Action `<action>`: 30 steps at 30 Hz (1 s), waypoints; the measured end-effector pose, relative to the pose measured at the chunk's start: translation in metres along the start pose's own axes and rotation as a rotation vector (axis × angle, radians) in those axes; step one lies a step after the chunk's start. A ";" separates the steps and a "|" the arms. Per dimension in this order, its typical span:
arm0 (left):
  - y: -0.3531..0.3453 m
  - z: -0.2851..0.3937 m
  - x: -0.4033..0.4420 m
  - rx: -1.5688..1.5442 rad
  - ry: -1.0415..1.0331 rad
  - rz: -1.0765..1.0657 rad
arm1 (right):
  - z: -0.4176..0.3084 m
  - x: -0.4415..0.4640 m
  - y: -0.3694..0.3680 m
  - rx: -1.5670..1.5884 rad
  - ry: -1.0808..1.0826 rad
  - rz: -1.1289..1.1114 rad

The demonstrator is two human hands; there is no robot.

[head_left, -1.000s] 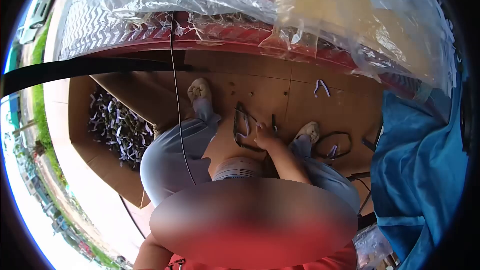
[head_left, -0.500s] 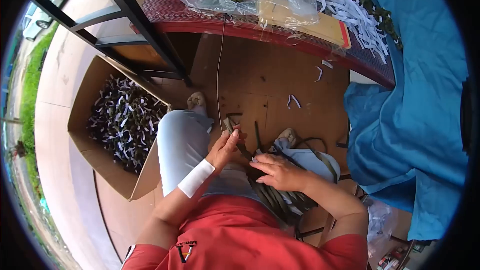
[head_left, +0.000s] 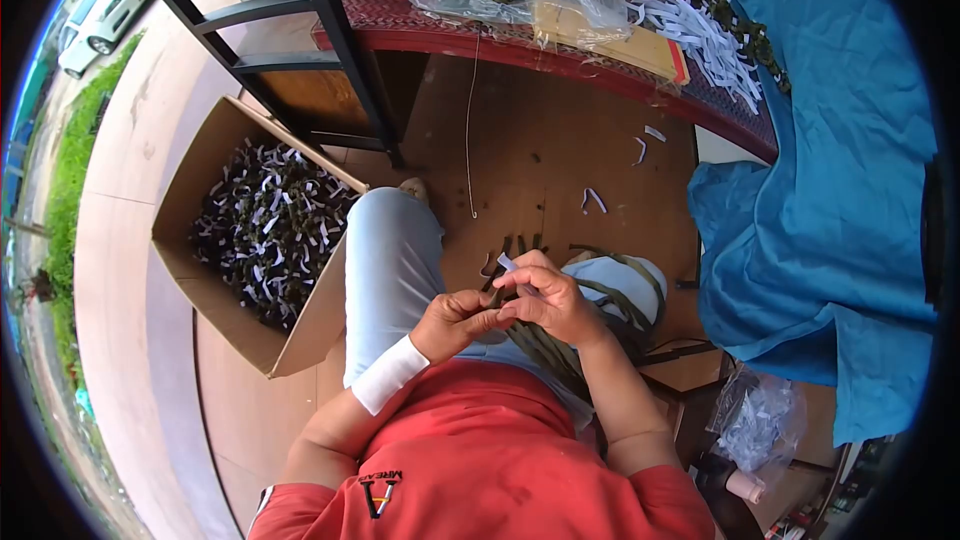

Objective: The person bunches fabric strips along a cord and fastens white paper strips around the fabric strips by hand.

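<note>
We have a white strip [head_left: 507, 262] in work, right of the cardboard box [head_left: 315, 325]: small, pale and narrow, poking up slantwise from the fingertips beside a dull olive strap [head_left: 494, 296]. The right hand [head_left: 555, 302] has thumb and forefinger drawn together on that strip, its other fingers curled. The left hand [head_left: 450, 325], nearer the box, is pinched nearly closed on the strap — as far as we can tell, since the fingertips hide most of it. The two hands touch at the tips. More olive straps [head_left: 620, 302], flat and limp, drape over our right leg, farther right of the box.

For room, our left knee [head_left: 390, 240] comes just beside the box's right edge, so that side is tight. Rightward from the box, the brown floor [head_left: 580, 130] spreads beyond the hands as far as the blue cloth [head_left: 790, 270]. The table [head_left: 400, 38] bounds it ahead, its red front edge beyond the box and to its right — with a thin wire [head_left: 470, 130] hanging down before it.
</note>
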State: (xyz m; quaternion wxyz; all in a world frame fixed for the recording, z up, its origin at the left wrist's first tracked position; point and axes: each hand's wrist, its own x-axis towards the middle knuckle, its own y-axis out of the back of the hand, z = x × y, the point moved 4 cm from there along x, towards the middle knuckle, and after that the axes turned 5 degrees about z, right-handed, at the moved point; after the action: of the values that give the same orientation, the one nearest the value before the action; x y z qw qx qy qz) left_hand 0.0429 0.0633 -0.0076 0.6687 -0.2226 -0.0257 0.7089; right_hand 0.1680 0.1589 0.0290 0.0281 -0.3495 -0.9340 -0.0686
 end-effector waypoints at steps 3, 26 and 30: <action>0.001 0.000 -0.005 -0.066 0.015 0.021 | 0.021 0.008 -0.014 0.244 0.015 0.009; 0.025 0.012 0.019 -0.208 -0.027 -0.010 | 0.029 0.039 -0.019 0.653 -0.278 0.068; 0.032 0.015 0.026 -0.272 0.012 0.049 | 0.037 0.040 -0.021 0.663 -0.400 0.165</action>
State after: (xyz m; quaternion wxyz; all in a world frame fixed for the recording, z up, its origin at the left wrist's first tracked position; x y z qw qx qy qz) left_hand 0.0077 0.0886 -0.0114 0.6149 -0.3158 -0.1123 0.7138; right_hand 0.1239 0.1752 -0.0059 -0.0375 -0.4019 -0.8612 0.3088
